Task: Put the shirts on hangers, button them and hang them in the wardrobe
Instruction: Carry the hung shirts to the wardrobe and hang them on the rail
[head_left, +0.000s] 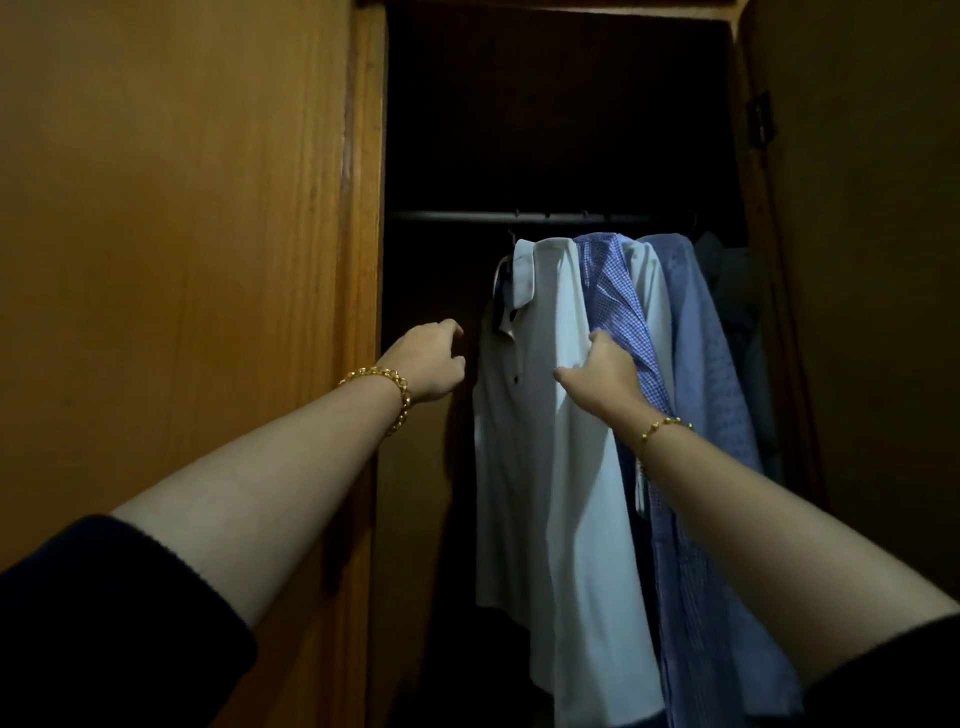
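A white polo shirt (545, 415) hangs from the dark rail (457, 216) inside the wardrobe, its placket buttoned. Behind it to the right hang a blue checked shirt (618, 301), a pale blue shirt (696, 332) and darker clothes. My right hand (605, 376) grips the white shirt at its right side: the thumb lies on the front, and the fingers disappear between it and the checked shirt. My left hand (428, 364) hovers left of the white shirt in front of the dark interior, fingers loosely curled and holding nothing.
The wooden wardrobe panel (182, 260) fills the left side, its edge close to my left wrist. An open door (857, 260) stands at the right. The rail's left stretch carries no hangers. The interior is very dark.
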